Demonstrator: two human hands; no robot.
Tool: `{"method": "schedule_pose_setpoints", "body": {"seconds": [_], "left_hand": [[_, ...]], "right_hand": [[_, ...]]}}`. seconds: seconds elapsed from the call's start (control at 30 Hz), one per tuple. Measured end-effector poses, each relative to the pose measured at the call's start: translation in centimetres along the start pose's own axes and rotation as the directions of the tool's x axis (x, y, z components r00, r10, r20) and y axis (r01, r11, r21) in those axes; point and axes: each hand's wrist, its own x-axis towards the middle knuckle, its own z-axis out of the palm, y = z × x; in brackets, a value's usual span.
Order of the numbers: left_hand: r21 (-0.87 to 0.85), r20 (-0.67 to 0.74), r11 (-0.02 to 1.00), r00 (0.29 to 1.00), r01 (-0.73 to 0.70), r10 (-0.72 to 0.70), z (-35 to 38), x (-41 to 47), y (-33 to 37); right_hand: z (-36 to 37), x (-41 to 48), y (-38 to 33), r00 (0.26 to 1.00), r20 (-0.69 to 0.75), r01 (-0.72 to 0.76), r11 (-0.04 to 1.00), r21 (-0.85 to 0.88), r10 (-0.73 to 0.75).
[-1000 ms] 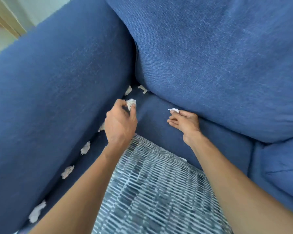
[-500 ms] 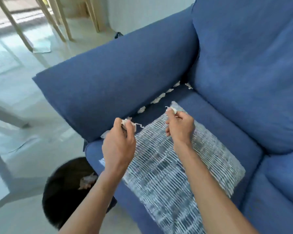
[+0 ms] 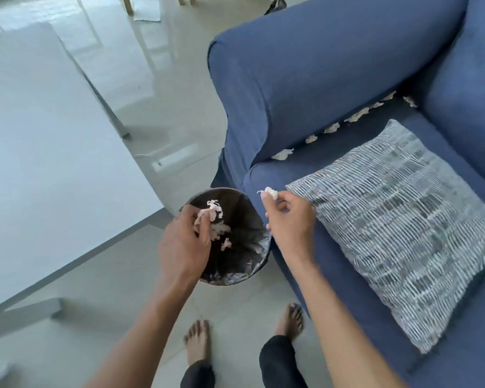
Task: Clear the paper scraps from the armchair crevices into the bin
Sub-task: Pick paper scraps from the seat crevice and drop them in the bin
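A round black bin [image 3: 242,271] stands on the floor at the front left corner of the blue armchair [image 3: 319,65]. White paper scraps [image 3: 221,228] lie inside it. My left hand [image 3: 184,246] hovers over the bin, fingers pinched on a white scrap [image 3: 213,210]. My right hand [image 3: 290,219] is just right of the bin's rim, over the seat's front edge, pinching a small scrap [image 3: 270,192]. Several more scraps [image 3: 332,128] line the crevice between the left armrest and the seat.
A grey striped cushion [image 3: 398,225] lies on the seat. A white table [image 3: 39,149] with grey legs fills the left. My bare feet [image 3: 198,341] stand on the glossy tiled floor below the bin.
Both hands drew back from the rear crevice, each carrying a scrap, and moved left and forward to the bin. The view swung from the seat back to the floor.
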Motion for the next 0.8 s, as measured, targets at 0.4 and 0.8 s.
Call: {"method": "schedule_pose_setpoints", "body": {"seconds": [0.4,0.8], "left_hand": [[0.06,0.085,0.995,0.993,0.079,-0.084,-0.7,-0.4,-6.3],[0.145,0.194,0.986,0.975,0.083,-0.111,2.8,0.9,-5.4]], "right_hand": [[7.1,-4.3,6.7,0.954,0.17,-0.192,0.941,-0.279,0.246],[4.6,-1.8,5.2,0.973,0.201,-0.064,0.975,-0.215,0.109]]}}
